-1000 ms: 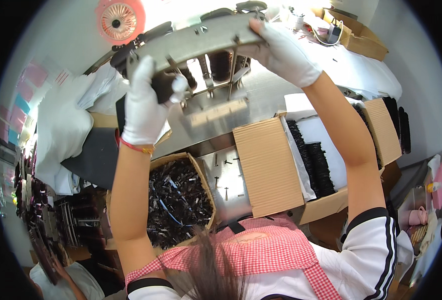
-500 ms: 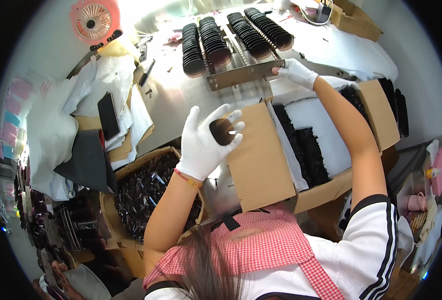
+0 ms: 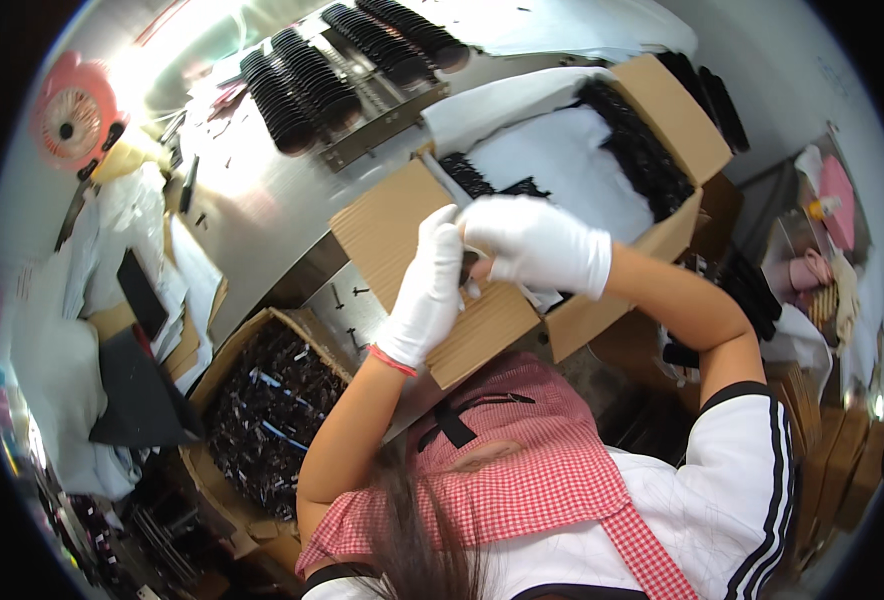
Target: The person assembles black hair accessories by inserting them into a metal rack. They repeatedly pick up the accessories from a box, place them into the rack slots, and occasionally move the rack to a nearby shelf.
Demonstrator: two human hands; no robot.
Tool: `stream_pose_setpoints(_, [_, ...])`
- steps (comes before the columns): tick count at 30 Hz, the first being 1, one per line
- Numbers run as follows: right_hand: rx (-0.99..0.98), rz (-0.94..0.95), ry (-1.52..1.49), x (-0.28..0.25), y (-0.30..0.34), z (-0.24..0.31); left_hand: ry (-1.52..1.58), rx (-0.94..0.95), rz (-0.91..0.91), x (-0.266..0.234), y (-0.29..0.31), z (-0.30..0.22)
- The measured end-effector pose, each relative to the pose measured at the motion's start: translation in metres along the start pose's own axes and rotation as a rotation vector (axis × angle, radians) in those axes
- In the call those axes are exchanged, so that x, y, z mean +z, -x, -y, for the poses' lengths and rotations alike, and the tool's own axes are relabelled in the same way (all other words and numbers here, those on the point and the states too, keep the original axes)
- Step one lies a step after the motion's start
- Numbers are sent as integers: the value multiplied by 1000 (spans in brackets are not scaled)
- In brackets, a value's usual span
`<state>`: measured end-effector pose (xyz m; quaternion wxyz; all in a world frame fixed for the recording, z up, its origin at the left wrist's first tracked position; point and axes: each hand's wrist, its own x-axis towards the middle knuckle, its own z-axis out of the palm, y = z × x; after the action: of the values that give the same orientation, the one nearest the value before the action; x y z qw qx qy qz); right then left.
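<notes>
Both my hands wear white gloves and meet above the open flap of a cardboard box point(image 3: 492, 345). My left hand point(image 3: 427, 285) is closed on a dark round lens point(image 3: 469, 266), of which only a sliver shows between the hands. Curled over the lens from the other side is my right hand point(image 3: 537, 240), slightly blurred, with a bare fingertip against it. Most of the lens is hidden by the fingers. Beyond my hands, a metal rack point(image 3: 387, 125) carries rows of dark lenses point(image 3: 312, 75).
Black pieces and white sheets fill the box point(image 3: 677, 235) to the right. Another carton point(image 3: 262, 525), full of dark scraps, stands at lower left. A phone point(image 3: 142, 287), papers point(image 3: 197, 300), a pen point(image 3: 190, 184) and a pink fan point(image 3: 72, 115) lie or stand along the left.
My right hand has left the metal rack and come back to my left hand. My left hand, open under the lens before, has closed around it. The view has shifted to the right.
</notes>
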<state>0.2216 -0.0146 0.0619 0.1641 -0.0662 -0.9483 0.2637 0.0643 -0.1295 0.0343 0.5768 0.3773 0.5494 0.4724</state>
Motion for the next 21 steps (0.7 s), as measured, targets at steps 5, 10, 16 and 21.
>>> stream_pose_setpoints(5, [81, -171, 56, 13, 49, 22, -189, 295, 96, 30, -1, 21])
stream_pose_setpoints(10, [316, -384, -34, -9, 86, -39, -377, 615, -80, 22, -19, 25])
stream_pose_setpoints(16, [640, -463, -275, -1, 75, -145, -869, 708, -281, 25, -62, 24])
stream_pose_setpoints(21, [388, -22, -314, 6, 59, -194, -1165, 718, -356, 46, -109, 23])
